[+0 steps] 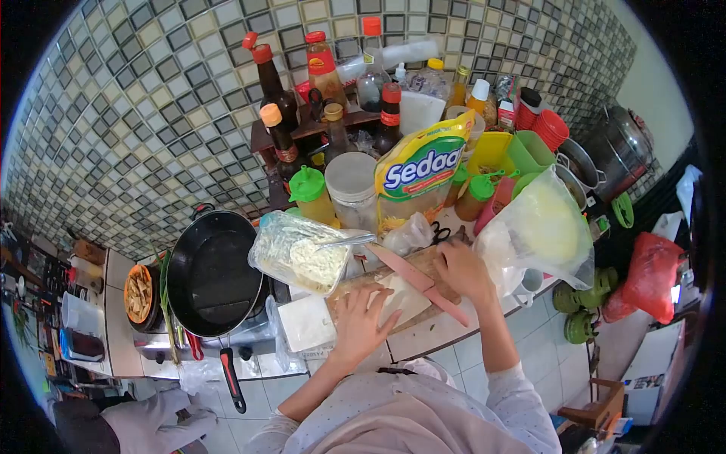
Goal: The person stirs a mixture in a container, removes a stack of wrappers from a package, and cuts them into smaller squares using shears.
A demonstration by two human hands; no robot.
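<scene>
A pink knife [408,270] lies slantwise across the wooden cutting board [348,286], its handle toward the board's near right edge. Under and beside it is a thin whitish sheet [402,301]. My left hand [361,321] rests at the board's left part with fingers spread, touching the sheet's left side. Bent fingers of my right hand [463,271] reach down onto the board beyond the knife handle; the fingertips are partly hidden and nothing shows in them. A stack of square white wrappers [306,324] sits left of my left hand. Behind it, a clear tub [265,253] holds creamy white mix and a spoon [348,240].
A black frying pan [215,272] sits on the stove at left, beside a bowl of fried pieces [139,293]. Sauce bottles [277,91], a yellow Sedaap pouch [423,170], jars and a plastic bag [541,227] crowd the counter's back and right.
</scene>
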